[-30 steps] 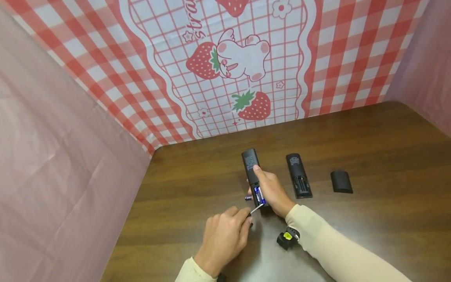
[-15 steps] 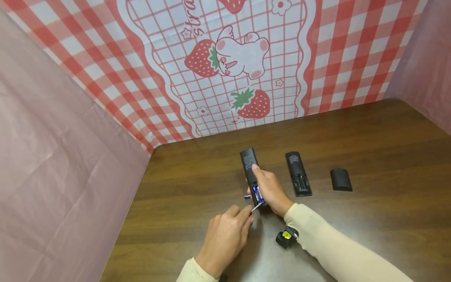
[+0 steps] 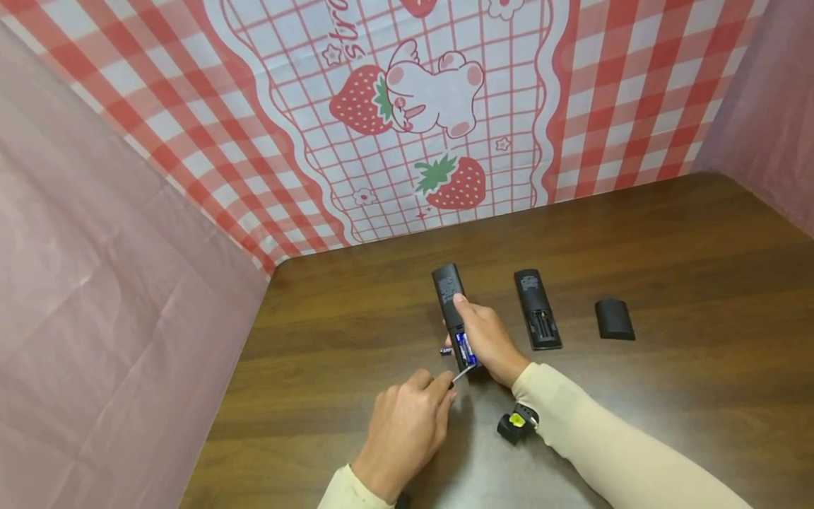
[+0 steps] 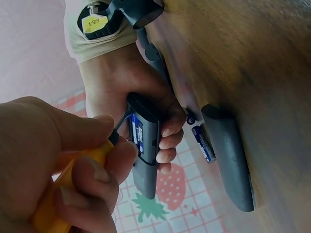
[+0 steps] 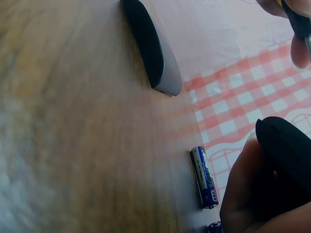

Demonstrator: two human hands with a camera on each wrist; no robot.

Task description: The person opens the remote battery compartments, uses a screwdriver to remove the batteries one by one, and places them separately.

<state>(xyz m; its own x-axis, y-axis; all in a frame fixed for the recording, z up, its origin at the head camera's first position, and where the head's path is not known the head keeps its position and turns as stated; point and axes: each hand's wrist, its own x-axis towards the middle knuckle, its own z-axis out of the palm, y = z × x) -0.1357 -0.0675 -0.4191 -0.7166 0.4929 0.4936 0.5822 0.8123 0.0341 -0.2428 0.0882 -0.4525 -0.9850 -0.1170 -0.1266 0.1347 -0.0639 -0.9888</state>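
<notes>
My right hand [image 3: 490, 343] grips a black remote control [image 3: 448, 288], back side up, thumb along its edge. Two blue batteries [image 3: 466, 349] lie in its uncovered compartment. My left hand [image 3: 403, 431] holds a screwdriver [image 4: 56, 206] with a yellow-orange handle, fingers curled round it. The thin metal shaft [image 3: 463, 374] reaches the near end of the compartment, its tip at the batteries' ends. Below the hands, loose AAA batteries [image 5: 205, 178] lie on the table, one partly hidden in the right wrist view. A dark battery cover [image 4: 228, 160] lies near them, hidden in the head view.
Right of the hands lies a second black remote [image 3: 537, 309], its battery compartment uncovered, with another cover [image 3: 615, 319] farther right. Checked cloth [image 3: 636, 99] hangs behind the wooden table [image 3: 318, 318]; a pink sheet [image 3: 114, 283] borders the left side.
The head view has tilted slightly, so the scene sits a little higher. Both hands keep their holds, and the screwdriver tip stays at the compartment's near end.
</notes>
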